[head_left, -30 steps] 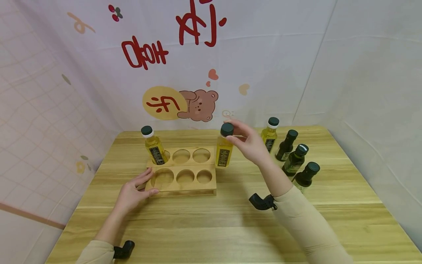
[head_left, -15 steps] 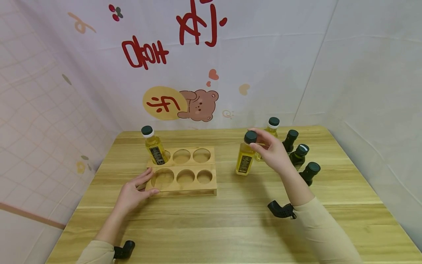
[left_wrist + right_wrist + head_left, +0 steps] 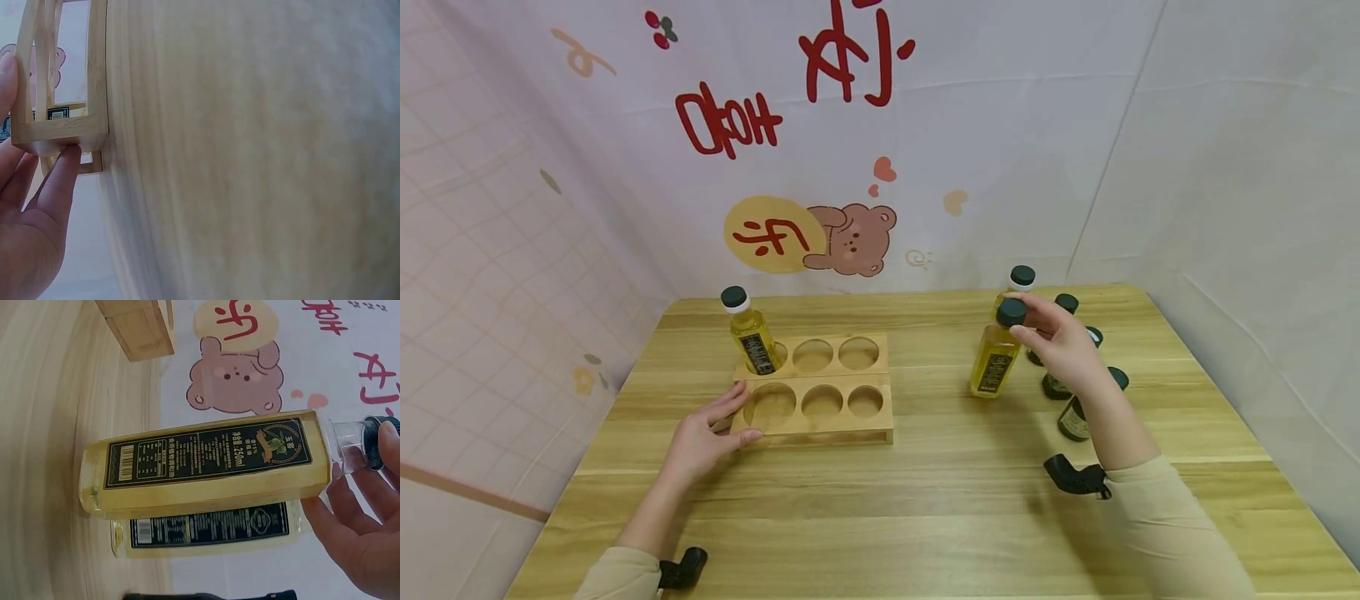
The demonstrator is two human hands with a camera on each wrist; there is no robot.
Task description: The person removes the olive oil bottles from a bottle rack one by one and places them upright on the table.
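Observation:
My right hand (image 3: 1063, 346) pinches the dark green cap and neck of a clear bottle of yellow oil (image 3: 995, 362). This bottle leans slightly; whether its base touches the table I cannot tell. Its black label faces the right wrist camera, where thumb and fingers of the right hand (image 3: 362, 531) sit round the neck. Over the left end of a wooden bottle rack (image 3: 868, 381) my left hand (image 3: 703, 442) grips, thumb at the front and fingers farther back. Another oil bottle (image 3: 751, 337) stands tilted in the rack's rear left hole.
Behind the held bottle stands a similar oil bottle (image 3: 1022, 277), partly hidden. Several dark bottles, one of them a squat dark bottle (image 3: 1073, 423), stand at the right, partly covered by my right hand and forearm. A white printed cloth (image 3: 1022, 167) hangs behind the wooden table (image 3: 880, 517).
My right hand has carried the oil bottle rightward from beside the rack to near the other bottles. My left hand and the rack have stayed in place.

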